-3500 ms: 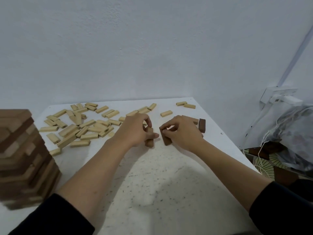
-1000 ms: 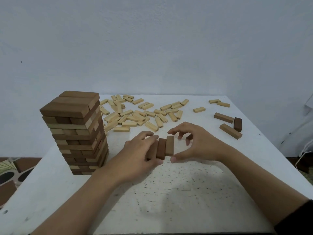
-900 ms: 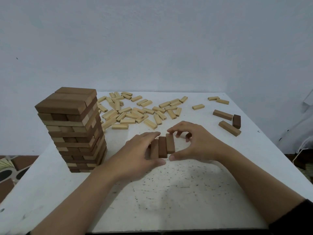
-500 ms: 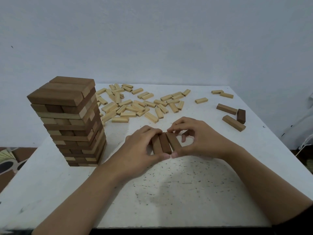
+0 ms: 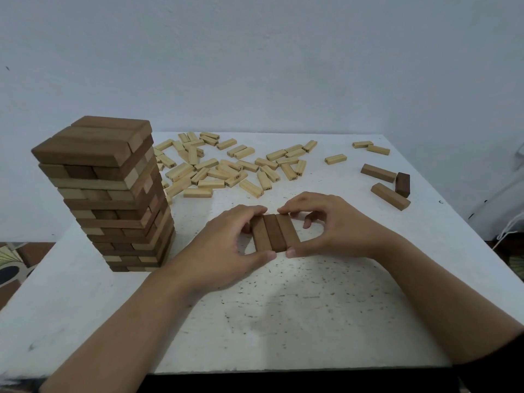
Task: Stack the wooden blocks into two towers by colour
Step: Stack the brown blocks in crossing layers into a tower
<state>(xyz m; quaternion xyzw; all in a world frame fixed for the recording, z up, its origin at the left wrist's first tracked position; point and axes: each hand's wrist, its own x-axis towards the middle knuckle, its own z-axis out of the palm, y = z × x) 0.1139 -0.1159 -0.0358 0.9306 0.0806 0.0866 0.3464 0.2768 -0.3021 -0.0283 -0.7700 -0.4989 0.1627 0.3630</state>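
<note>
Three dark brown blocks (image 5: 273,232) lie flat, side by side, at the middle of the white table (image 5: 283,321). My left hand (image 5: 226,251) grips the row from the left, thumb at its near end and fingertips at its far end. My right hand (image 5: 334,226) pinches it from the right in the same way. A tall tower of mixed brown and pale blocks (image 5: 105,194) stands at the left. Several small pale blocks (image 5: 226,165) lie scattered at the back. Three more brown blocks (image 5: 388,184) lie at the right.
The table's right edge (image 5: 453,231) runs close to the loose brown blocks. A pale wall rises behind the table. Patterned floor (image 5: 11,265) shows past the left edge. White cords (image 5: 507,231) hang at the far right.
Both hands have squared the three brown blocks into a tight, straight row; half a second ago the row sat skewed. The view has dropped slightly.
</note>
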